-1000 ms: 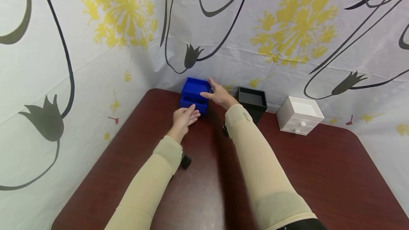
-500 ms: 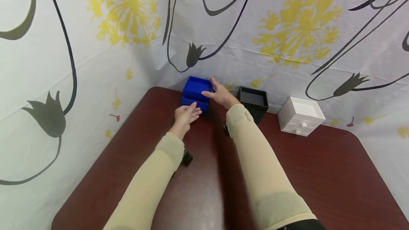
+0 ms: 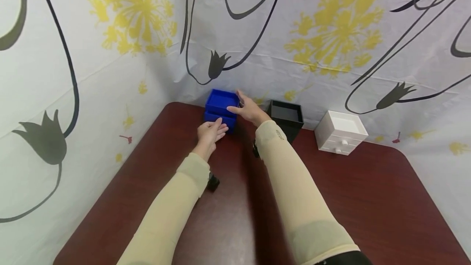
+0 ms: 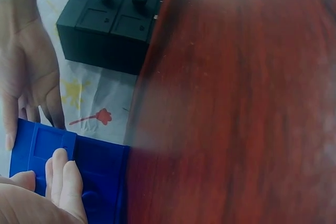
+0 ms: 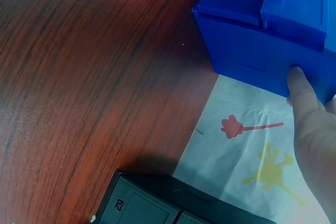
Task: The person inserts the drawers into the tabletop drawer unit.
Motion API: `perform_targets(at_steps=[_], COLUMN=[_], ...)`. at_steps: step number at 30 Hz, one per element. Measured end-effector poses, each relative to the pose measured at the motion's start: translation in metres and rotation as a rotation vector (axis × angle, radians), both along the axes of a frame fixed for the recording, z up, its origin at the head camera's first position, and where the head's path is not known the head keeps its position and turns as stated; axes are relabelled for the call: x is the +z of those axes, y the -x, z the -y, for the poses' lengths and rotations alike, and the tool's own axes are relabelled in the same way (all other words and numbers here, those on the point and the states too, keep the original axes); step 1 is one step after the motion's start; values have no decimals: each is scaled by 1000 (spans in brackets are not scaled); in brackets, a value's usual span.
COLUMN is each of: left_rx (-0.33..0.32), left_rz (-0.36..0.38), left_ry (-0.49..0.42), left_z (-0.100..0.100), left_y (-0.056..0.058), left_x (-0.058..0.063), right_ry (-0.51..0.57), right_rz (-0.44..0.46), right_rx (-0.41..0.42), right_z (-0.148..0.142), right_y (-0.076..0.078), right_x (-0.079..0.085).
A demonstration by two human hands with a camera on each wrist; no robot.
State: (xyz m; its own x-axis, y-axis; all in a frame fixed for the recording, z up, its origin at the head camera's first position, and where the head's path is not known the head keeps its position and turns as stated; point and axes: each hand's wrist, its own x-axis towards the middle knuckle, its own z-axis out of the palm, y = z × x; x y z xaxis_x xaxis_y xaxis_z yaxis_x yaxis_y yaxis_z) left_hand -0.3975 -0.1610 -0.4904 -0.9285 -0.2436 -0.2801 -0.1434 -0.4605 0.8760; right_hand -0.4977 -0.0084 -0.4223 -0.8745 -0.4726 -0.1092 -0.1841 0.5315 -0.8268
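Note:
A small blue drawer box (image 3: 222, 99) stands at the table's far left, its upper drawer (image 5: 296, 11) jutting a little from the front. My left hand (image 3: 209, 135) is at that drawer's front with fingers nearly straight; in the left wrist view its fingertips (image 4: 60, 156) touch the drawer front and the thumb lies to one side. A lower knob (image 4: 90, 194) shows beside the fingers. My right hand (image 3: 250, 109) is spread at the box's right side and back corner, one finger pressing the side wall in the right wrist view. The rest of its fingers are partly hidden behind the box.
A black drawer box (image 3: 286, 117) stands to the right of the blue one, close to my right forearm. Farther right is a white drawer box (image 3: 341, 132) with two knobs. A patterned cloth (image 3: 235, 32) hangs behind the dark red table (image 3: 228, 216).
The blue box's upper drawer has slid inward, narrowing its opening, with my left hand staying at its front. My right hand keeps its place on the box. The head view shifts slightly.

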Motion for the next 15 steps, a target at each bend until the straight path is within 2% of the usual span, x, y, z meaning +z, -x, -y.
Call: perform_targets(at_steps=[6,15], left_rx=[12,29], left_rz=[-2,-24], left_ry=[21,-11], left_z=[0,-2], left_y=[2,10], left_x=[-1,-2], right_ry=[-4,7], right_rz=[-6,4], right_rx=[-2,-4], right_z=[1,0], right_y=[0,2], right_x=[-1,0])
